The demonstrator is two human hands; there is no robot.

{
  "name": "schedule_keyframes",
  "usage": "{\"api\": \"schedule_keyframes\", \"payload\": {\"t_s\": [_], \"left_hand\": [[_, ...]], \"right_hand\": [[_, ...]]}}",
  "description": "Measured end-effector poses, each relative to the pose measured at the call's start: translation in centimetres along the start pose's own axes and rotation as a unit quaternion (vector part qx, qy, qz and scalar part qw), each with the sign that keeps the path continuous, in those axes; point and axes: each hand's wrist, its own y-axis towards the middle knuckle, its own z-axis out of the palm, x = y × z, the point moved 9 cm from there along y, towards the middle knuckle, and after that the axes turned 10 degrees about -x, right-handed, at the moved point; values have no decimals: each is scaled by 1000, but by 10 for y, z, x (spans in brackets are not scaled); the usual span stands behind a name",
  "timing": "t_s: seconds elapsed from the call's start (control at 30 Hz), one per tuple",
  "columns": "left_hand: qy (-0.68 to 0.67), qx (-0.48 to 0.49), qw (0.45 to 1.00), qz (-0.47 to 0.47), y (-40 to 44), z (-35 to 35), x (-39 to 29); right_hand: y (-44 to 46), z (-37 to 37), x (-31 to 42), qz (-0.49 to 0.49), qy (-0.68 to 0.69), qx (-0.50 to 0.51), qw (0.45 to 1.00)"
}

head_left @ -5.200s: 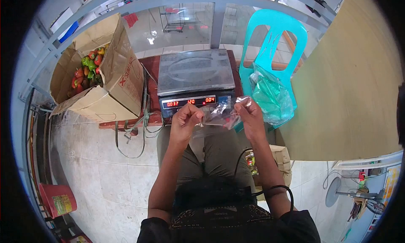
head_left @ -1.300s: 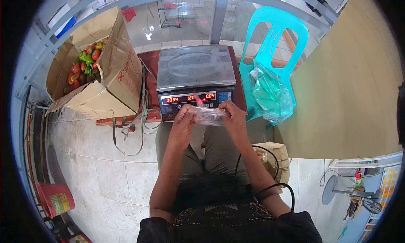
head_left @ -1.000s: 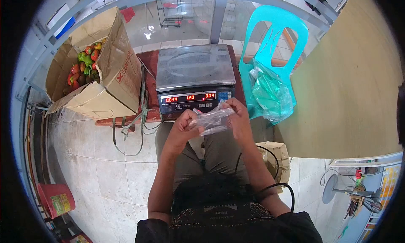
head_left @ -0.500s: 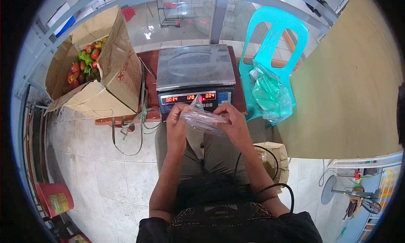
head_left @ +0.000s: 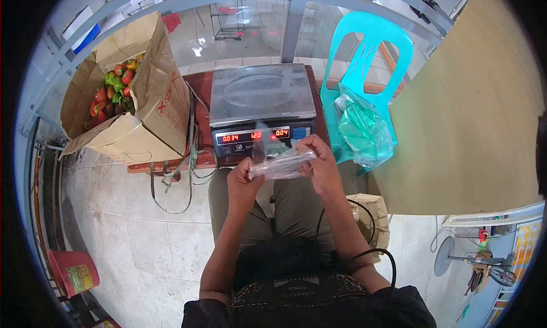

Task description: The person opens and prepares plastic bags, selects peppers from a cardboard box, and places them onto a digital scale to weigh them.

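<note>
A clear plastic bag is stretched between my two hands, above my lap and just in front of the scale. Its left end is pinched in my left hand, fingers closed. My right hand grips the other end between thumb and fingers. A loose transparent flap of the bag stands up in front of the digital scale. Red digits on the scale's display read 0.034, 1.20 and 0.04. Nothing lies on its metal plate.
A cardboard box of red and green peppers stands left of the scale, beside loose straps. On the right, a turquoise chair holds green and clear plastic bags. A wooden panel is farther right.
My left hand has moved down and slightly right, and my right hand slightly right. The bag's loose flap now stands up taller before the display.
</note>
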Motion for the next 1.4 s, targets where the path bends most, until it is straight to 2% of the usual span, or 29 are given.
{"api": "schedule_keyframes", "payload": {"t_s": [0.1, 0.2, 0.27, 0.37, 0.4, 0.47, 0.57, 0.63, 0.67, 0.73, 0.77, 0.83, 0.87, 0.93, 0.97, 1.03, 1.07, 1.17, 1.23, 1.27, 1.37, 1.4], "left_hand": [[-55, -131, 990, -7, 4, -10, 27], [-149, -171, 973, -55, 5, -15, 32], [-143, -215, 966, -4, 8, -30, 32], [-124, -250, 960, 31, 4, -37, 14], [-115, -257, 959, 35, 0, -38, 3], [-101, -248, 961, 63, -7, -33, -22], [-86, -209, 970, 90, -15, -22, -43], [-54, -168, 975, 132, -18, -17, -47], [-60, -166, 976, 125, -18, -18, -41], [-70, -161, 978, 110, -17, -19, -34], [-101, -163, 980, 60, -15, -20, -25], [-160, -166, 972, -43, -11, -21, -17], [-171, -154, 972, -48, -8, -20, -18], [-192, -129, 971, -57, -4, -19, -20], [-180, -114, 977, -30, -4, -16, -29], [-154, -83, 984, 25, -6, -8, -47], [-190, -64, 980, -1, -7, -4, -44], [-282, -13, 955, -91, -17, 9, -30], [-315, 12, 935, -161, -23, 12, -15], [-310, 16, 938, -152, -23, 9, -10], [-307, 3, 942, -134, -19, 5, 3], [-314, -20, 939, -137, -17, 4, 5]], "right_hand": [[-13, 18, -1, 48, 11, 55, 997], [-23, 33, 9, 25, -50, 113, 992], [-29, 40, 14, -7, -77, 161, 984], [-28, 36, 29, -119, -249, 130, 952], [-25, 31, 31, -143, -271, 80, 948], [-19, 23, 26, -188, -313, -20, 931], [-8, 12, 20, -255, -275, -112, 920], [-13, 18, 36, -296, -318, -133, 891], [-17, 21, 45, -316, -339, -144, 874], [-14, 24, 41, -244, -388, -103, 883], [-13, 25, 35, -207, -411, -80, 884], [-24, 39, 33, -280, -471, -27, 836], [-28, 47, 31, -316, -499, 1, 807], [-21, 40, 23, -298, -517, -5, 802], [-16, 35, 18, -289, -526, -9, 800], [-1, 23, 18, -291, -411, -28, 864], [5, 17, 19, -291, -351, -37, 890], [3, 13, 37, -265, -335, -99, 899], [8, 13, 35, -289, -306, -88, 903], [9, 14, 36, -303, -290, -82, 904], [9, 10, 13, -61, -120, -55, 989], [6, 13, 12, -44, -72, -43, 996]]}}
